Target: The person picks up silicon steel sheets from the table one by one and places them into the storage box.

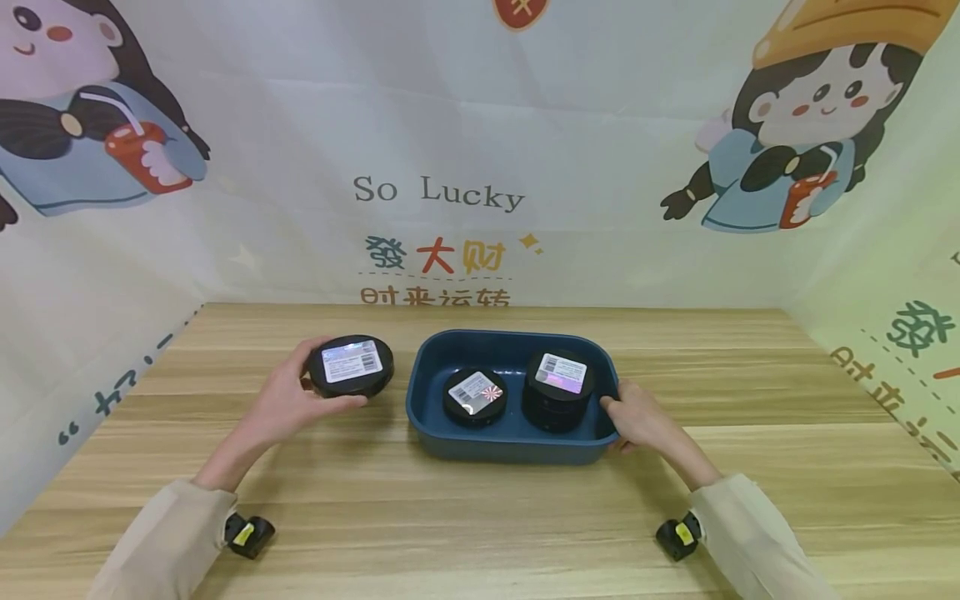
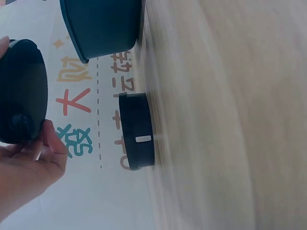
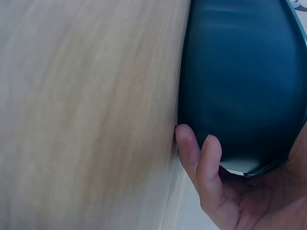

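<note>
My left hand holds a flat round black tin with a white label on top, raised over the table left of a blue bin. Below it in the left wrist view, another round black tin stands on the table; in the head view the held one hides it. My right hand grips the right end of the blue bin, thumb over the rim and fingers against the outer wall. Inside the bin lie a single labelled black tin at the left and a stack of black tins at the right.
The wood-grain table runs back to a printed cloth backdrop with cartoon figures and lettering. Similar cloth closes off both sides. A small black device is strapped at the left wrist, and another device at the right.
</note>
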Tool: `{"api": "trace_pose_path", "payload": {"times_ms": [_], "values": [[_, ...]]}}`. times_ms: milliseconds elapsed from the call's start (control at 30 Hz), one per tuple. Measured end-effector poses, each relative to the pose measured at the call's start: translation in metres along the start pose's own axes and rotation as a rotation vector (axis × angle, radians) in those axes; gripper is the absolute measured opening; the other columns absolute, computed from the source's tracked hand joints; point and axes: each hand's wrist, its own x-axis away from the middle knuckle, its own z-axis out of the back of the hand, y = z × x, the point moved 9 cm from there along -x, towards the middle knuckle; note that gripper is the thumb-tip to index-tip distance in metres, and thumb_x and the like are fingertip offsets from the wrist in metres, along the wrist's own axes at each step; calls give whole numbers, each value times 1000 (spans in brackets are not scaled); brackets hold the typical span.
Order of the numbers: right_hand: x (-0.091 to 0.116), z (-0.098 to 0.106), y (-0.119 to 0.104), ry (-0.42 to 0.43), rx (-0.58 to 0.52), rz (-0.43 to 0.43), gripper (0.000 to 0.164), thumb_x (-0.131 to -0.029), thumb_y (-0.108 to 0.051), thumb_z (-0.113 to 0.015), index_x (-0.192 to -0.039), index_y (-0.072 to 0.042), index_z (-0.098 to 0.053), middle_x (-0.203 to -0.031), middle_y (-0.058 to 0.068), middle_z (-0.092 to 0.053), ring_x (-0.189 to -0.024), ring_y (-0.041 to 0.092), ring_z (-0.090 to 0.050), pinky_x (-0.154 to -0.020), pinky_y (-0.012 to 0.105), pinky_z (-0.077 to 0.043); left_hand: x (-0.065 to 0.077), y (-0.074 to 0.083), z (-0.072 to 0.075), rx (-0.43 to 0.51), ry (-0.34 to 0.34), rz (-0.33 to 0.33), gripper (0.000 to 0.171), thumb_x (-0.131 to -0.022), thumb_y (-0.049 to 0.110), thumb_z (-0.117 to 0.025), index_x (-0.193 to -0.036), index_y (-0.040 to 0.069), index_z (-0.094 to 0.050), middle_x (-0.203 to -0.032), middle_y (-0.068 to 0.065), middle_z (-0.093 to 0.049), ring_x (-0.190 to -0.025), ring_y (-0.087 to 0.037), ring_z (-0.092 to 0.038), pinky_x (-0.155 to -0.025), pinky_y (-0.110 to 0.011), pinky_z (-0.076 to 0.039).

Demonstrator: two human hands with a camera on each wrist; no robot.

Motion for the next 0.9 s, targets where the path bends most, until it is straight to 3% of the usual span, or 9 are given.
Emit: {"api": "trace_pose_path", "payload": {"times_ms": [400, 900], "values": [[1, 0, -1, 7, 0, 1, 18, -85, -6, -36, -88, 9, -45, -64, 19, -56, -43, 19, -58, -41, 29, -47, -2, 9, -6, 76, -40, -57, 76, -71, 22, -74, -133, 6, -33, -125, -20, -43, -102, -31, -50, -78, -39, -41], [1, 1, -1, 16, -2, -3, 17, -85, -6, -36, -86, 9, -45, -63, 19, -56, -42, 18, -58, -40, 29, -47, -8, 21, -16, 68, -39, -77, 78, -65, 23, -79, -129, 4, -38, -121, -18, -48, -102, -28, -49, -84, -41, -37]]}}
